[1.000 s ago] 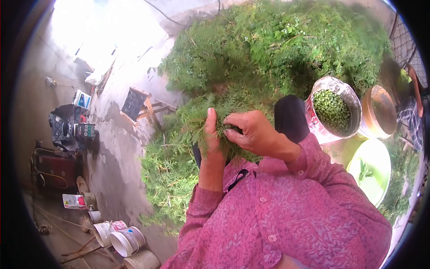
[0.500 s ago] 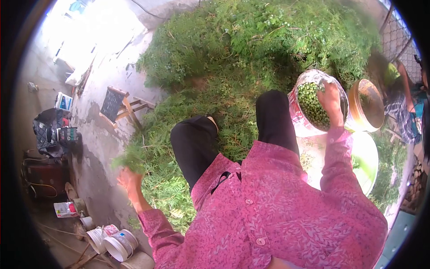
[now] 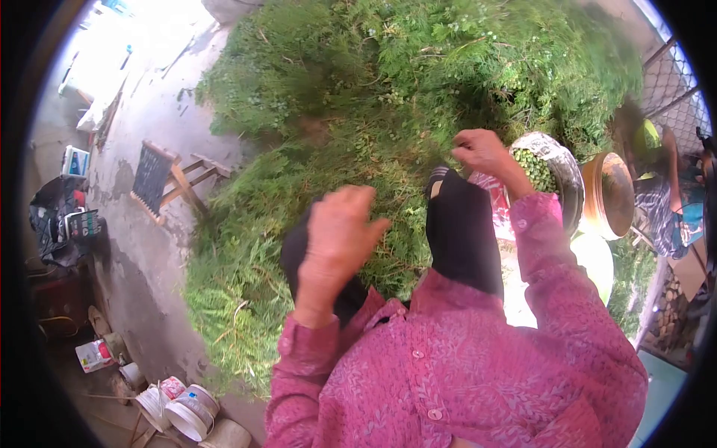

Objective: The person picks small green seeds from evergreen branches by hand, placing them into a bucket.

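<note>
My left hand (image 3: 336, 243) is raised over my left knee, slightly blurred. Its thumb stands apart from the fingers, and nothing shows in it. My right hand (image 3: 485, 155) is above my right knee, just left of the bucket, its fingers loosely bent and apart with nothing visible between them. Small green cones or berries (image 3: 532, 169) fill part of the bucket (image 3: 571, 175), which has a pale, stained rim and tilts toward me. Leafy green conifer branches (image 3: 358, 164) lie under and in front of both hands, many bearing small pale cones.
A tan round container (image 3: 614, 196) stands right of the bucket, with a pale green tub (image 3: 594, 269) below it. At left is a small wooden stool (image 3: 160, 179) with a woven seat. White buckets (image 3: 190, 414) lie lower left. Another person's arm (image 3: 672, 168) shows at far right.
My left hand has left the sprig at the lower left and come up to the centre. My right hand has come out of the bucket and moved left. The view has shifted slightly.
</note>
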Available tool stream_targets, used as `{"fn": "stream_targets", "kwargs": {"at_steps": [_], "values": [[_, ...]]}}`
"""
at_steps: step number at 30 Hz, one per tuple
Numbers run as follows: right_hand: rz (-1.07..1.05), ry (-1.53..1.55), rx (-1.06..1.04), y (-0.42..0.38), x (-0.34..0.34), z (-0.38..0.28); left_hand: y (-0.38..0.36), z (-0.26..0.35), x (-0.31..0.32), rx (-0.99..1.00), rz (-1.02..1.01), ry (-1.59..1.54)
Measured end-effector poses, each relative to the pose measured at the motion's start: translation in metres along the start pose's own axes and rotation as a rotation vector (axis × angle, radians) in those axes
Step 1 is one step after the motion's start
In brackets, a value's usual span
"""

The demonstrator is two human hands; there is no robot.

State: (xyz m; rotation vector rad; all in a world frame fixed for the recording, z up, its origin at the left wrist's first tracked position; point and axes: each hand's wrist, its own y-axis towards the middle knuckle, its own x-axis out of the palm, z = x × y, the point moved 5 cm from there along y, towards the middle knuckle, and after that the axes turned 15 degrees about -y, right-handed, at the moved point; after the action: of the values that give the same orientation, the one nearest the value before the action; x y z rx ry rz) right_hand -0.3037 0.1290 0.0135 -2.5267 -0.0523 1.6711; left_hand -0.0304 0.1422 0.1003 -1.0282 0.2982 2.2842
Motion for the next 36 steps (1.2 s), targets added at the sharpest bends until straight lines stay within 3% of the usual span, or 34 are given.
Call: {"fn": "stream_targets", "kwargs": {"at_steps": [5,8,11,13,14,18,20,21,23,25,27,28,31,36], "values": [[-0.424,-0.142,-0.088,0.084,0.114,0.011,0.046,-0.028,0.068,0.076,-0.316,-0.043],[-0.536,-0.137,-0.061,0.112,0.199,0.038,0.053,-0.066,0.075,-0.121,-0.488,0.044],[-0.697,-0.159,-0.058,0.129,0.276,0.062,0.070,-0.072,0.053,-0.163,-0.422,-0.034],[-0.687,-0.151,0.053,0.130,0.311,0.074,0.077,-0.072,0.047,-0.053,-0.367,-0.174],[-0.552,-0.121,0.078,0.128,0.325,0.083,0.076,-0.076,0.048,-0.036,-0.367,-0.202],[-0.473,-0.006,0.150,0.113,0.356,0.088,0.076,-0.082,0.044,-0.151,-0.383,-0.161],[-0.767,-0.136,-0.033,0.084,0.387,0.083,0.078,-0.083,0.043,-0.121,-0.366,-0.182],[-0.774,-0.134,-0.026,0.078,0.387,0.082,0.080,-0.082,0.041,-0.084,-0.336,-0.197],[-0.812,-0.064,-0.223,0.069,0.383,0.073,0.081,-0.083,0.039,-0.062,-0.360,-0.192],[-0.824,-0.078,-0.134,0.084,0.363,0.072,0.079,-0.083,0.039,-0.068,-0.382,-0.206],[-0.711,-0.018,0.107,0.104,0.350,0.084,0.080,-0.084,0.037,-0.070,-0.395,-0.221],[-0.481,0.014,0.119,0.112,0.337,0.086,0.080,-0.085,0.037,-0.071,-0.409,-0.235],[-0.420,-0.155,0.220,0.122,0.335,0.100,0.081,-0.086,0.045,-0.051,-0.474,-0.234],[-0.428,-0.210,0.173,0.130,0.345,0.084,0.077,-0.093,0.046,0.001,-0.408,-0.233]]}}
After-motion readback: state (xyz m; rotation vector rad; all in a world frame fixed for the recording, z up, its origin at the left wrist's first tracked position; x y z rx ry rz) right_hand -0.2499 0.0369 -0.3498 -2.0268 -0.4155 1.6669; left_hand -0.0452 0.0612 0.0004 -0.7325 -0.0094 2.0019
